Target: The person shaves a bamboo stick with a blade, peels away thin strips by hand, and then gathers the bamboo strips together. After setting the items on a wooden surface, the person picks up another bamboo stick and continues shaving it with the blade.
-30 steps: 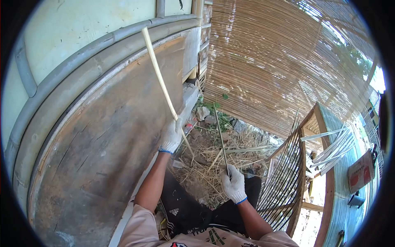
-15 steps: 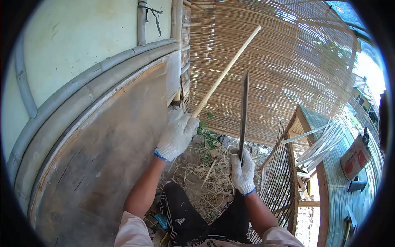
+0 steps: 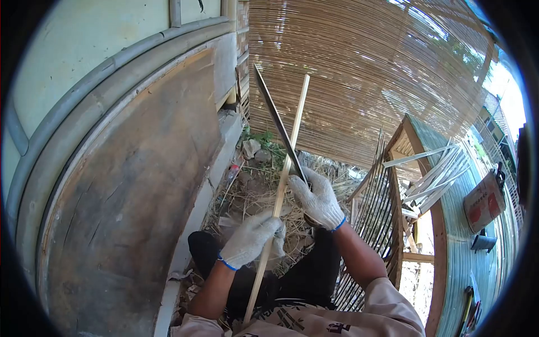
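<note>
My left hand (image 3: 250, 238), in a white glove, grips a long pale bamboo strip (image 3: 292, 140) near its middle. The strip runs upright from my lap toward the reed screen. A long dark knife (image 3: 276, 127) is held in my gloved right hand (image 3: 317, 197), its blade slanting up to the left. The blade crosses the strip just above my left hand and touches it. Both hands are close together over my black trousers (image 3: 306, 278).
A large round wooden board (image 3: 123, 185) leans against the green wall on the left. A reed screen (image 3: 365, 73) hangs ahead. Dry straw and scraps (image 3: 255, 194) litter the ground. A frame of thin slats (image 3: 376, 224) and loose strips (image 3: 438, 185) stand to the right.
My left hand came down from head height to my lap, bringing the strip upright. My right hand tilted the knife leftward until the blade met the strip.
</note>
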Action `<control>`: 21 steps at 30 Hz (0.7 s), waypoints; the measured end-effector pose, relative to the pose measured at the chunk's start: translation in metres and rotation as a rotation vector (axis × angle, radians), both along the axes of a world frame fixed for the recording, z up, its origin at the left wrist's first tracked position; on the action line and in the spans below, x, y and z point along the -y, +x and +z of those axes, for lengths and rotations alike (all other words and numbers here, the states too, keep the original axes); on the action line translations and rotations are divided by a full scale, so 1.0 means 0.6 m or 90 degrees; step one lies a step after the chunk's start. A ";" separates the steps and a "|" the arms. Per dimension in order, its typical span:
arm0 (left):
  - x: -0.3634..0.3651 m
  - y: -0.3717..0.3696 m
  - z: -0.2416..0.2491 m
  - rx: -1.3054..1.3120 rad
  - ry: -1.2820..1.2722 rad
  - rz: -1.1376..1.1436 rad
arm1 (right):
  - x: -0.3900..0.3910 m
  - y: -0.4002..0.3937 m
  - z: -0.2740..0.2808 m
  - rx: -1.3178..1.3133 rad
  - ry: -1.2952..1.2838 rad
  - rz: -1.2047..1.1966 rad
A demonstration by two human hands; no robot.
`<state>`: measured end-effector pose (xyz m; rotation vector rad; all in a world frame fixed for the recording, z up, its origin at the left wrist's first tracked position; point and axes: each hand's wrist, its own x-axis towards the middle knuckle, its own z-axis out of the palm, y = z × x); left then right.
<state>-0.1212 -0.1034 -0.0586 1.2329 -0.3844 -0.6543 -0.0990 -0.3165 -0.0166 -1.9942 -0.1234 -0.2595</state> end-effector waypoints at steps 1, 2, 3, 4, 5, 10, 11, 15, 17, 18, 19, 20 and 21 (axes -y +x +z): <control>0.004 -0.007 -0.010 0.003 0.007 0.010 | -0.011 0.002 0.013 -0.032 -0.019 0.000; 0.004 -0.012 -0.016 0.009 0.014 0.020 | -0.018 0.007 0.020 -0.061 -0.039 0.000; 0.000 -0.020 -0.009 0.024 0.014 0.035 | -0.021 0.021 0.013 -0.041 -0.068 0.007; -0.005 -0.024 -0.016 0.020 0.015 0.037 | -0.021 0.026 0.012 -0.045 -0.067 0.010; -0.011 -0.027 -0.028 -0.100 -0.064 0.045 | -0.023 0.028 0.016 -0.055 -0.013 0.016; -0.063 0.116 -0.290 0.119 0.440 -0.026 | -0.003 0.057 0.029 -0.034 0.057 -0.044; -0.069 0.158 -0.390 0.377 0.741 -0.072 | -0.005 0.052 0.045 -0.020 0.080 -0.059; -0.078 0.178 -0.339 0.525 0.967 -0.045 | 0.031 0.048 0.046 0.017 -0.006 -0.096; -0.059 0.179 -0.277 0.564 0.909 0.092 | 0.050 0.041 0.036 0.005 -0.033 -0.107; -0.048 0.164 -0.235 0.739 0.893 0.246 | 0.058 0.039 0.029 -0.006 -0.062 -0.096; -0.038 0.152 -0.195 0.740 0.887 0.241 | 0.066 0.041 0.017 -0.009 -0.086 -0.100; -0.028 0.139 -0.156 0.597 0.637 0.267 | 0.068 0.038 0.015 -0.011 -0.087 -0.103; -0.018 0.124 -0.129 0.447 0.392 0.285 | 0.067 0.036 0.011 -0.025 -0.094 -0.102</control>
